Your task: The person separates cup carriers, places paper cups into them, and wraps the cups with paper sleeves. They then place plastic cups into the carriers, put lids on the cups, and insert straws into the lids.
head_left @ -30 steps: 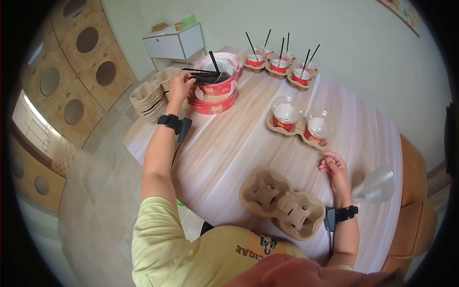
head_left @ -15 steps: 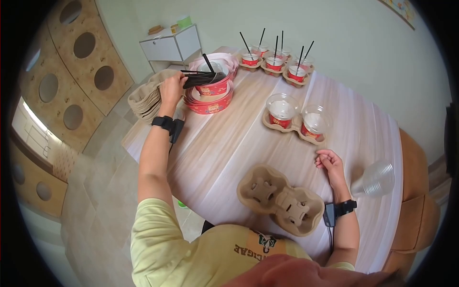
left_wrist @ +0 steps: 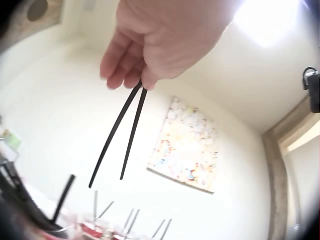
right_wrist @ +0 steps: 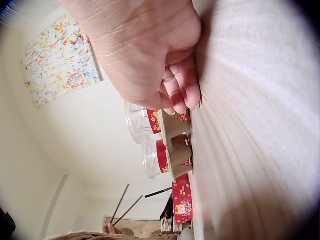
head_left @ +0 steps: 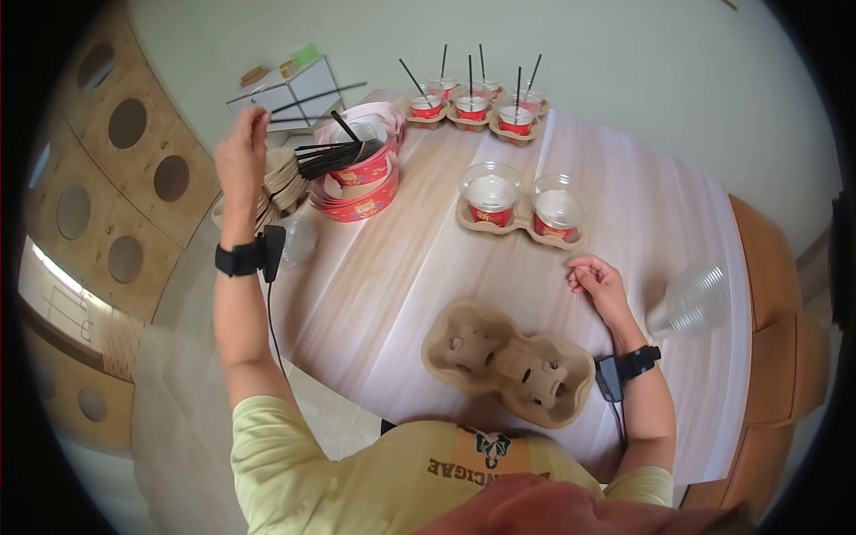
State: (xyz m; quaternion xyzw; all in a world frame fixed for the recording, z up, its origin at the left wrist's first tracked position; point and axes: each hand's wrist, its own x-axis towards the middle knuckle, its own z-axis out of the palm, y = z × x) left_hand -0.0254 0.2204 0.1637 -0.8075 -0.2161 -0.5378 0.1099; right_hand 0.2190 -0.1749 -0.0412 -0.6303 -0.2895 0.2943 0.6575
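Two black straws (left_wrist: 116, 129) are pinched between the thumb and fingers of my left hand (head_left: 239, 165), raised at the left above the table. Below and right of it, a bundle of black straws (head_left: 325, 160) sticks out of a red patterned tub (head_left: 361, 171). My right hand (head_left: 599, 283) rests on the table with loosely curled fingers and holds nothing. Just beyond it, a cardboard cup carrier (head_left: 515, 225) bears two clear cups with red bands, a near one (head_left: 555, 230) and another (head_left: 489, 212). Close to my body lies a bare two-cup carrier (head_left: 508, 361).
At the back stand several banded cups (head_left: 472, 109) with straws, in carriers. Nested clear cups (head_left: 691, 303) lie at the right. Stacked carriers (head_left: 283, 183) sit at the left edge, partly behind my left arm. A brown chair (head_left: 774, 294) borders the table's right side.
My left hand has lifted up and left from the straw bundle, drawing two straws out. My right hand stays in about the same place on the table. The head view has shifted slightly.
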